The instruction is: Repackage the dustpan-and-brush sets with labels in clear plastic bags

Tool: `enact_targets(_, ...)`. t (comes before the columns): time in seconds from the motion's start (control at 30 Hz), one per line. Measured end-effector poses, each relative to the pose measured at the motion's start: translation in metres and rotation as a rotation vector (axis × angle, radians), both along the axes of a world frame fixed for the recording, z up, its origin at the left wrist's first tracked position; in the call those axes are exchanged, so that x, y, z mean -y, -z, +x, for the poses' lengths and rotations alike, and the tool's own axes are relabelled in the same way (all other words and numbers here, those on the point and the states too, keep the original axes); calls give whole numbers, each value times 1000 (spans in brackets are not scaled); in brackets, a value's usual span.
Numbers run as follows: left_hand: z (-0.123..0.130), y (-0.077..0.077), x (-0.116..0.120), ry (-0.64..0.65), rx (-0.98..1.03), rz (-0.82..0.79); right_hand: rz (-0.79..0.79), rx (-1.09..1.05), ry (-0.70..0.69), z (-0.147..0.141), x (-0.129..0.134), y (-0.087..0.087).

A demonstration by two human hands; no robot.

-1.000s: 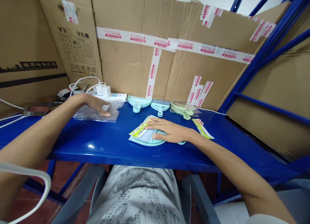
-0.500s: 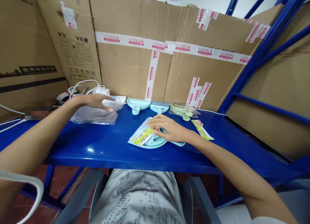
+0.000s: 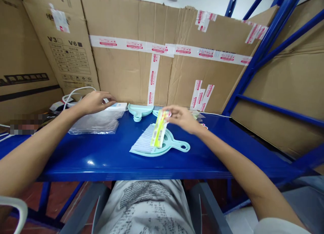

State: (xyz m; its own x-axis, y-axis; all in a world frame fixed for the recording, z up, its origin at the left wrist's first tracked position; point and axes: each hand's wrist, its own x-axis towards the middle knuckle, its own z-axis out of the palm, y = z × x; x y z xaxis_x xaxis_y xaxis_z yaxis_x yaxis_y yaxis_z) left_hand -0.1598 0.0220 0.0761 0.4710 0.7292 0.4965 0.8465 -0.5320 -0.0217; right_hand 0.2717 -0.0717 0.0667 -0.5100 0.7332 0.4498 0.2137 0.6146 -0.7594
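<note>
My right hand (image 3: pixel 181 118) pinches the upper end of a yellow-and-white label card (image 3: pixel 159 130), raised above a small brush and dustpan set. The mint-green dustpan (image 3: pixel 174 144) lies near the middle of the blue table, handle to the right, with the pale-bristled brush (image 3: pixel 143 142) on it. Over a stack of clear plastic bags (image 3: pixel 95 122), my left hand (image 3: pixel 97 102) hovers with its fingers apart and nothing in them. Behind the set sit another mint dustpan (image 3: pixel 140 110) and a brush (image 3: pixel 157 110), the latter partly hidden by my right hand and the card.
The blue table (image 3: pixel 116 159) ends at a cardboard wall (image 3: pixel 126 75) behind. A white box (image 3: pixel 118 107) and white cables (image 3: pixel 67 97) stand at the back left. Blue metal shelf bars (image 3: pixel 253 70) rise on the right.
My right hand has lifted the label card off the brush and turned it more upright. My left hand has drawn slightly back and left over the bags. The camera view has shifted a little.
</note>
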Motion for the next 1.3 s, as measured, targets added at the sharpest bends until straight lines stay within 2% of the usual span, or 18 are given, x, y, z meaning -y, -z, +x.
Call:
enact_targets(0.1, 0, 0, 1, -14, -57, 41, 51, -171, 218, 52, -4, -45)
enact_targets(0.17, 1, 0, 1, -28, -64, 37, 39, -138, 375, 100, -4, -72)
enact_targets(0.23, 2, 0, 2, -37, -65, 34, -85, 15, 517, 148, -2, -87)
enact_targets(0.3, 3, 1, 3, -34, -72, 35, -248, 197, 610, 185, -2, -89)
enact_targets(0.4, 3, 1, 2, -22, -91, 28, -525, 370, 563, 213, -9, -71)
enact_targets(0.5, 3, 2, 0, -12, -99, 5, -756, 440, 482, 216, -25, -49)
enact_targets(0.63, 4, 4, -2, -12, -103, -31, -878, 471, 541, 213, -43, -30)
enact_targets(0.9, 2, 7, -7, 16, -126, -39, -839, 523, 686, 213, -55, -17)
enact_targets(1.1, 1, 9, -10, 22, -124, -45, -777, 442, 723, 207, -55, -23)
enact_targets(1.3, 1, 8, -9, 19, -147, -67, -732, 487, 747, 202, -55, -24)
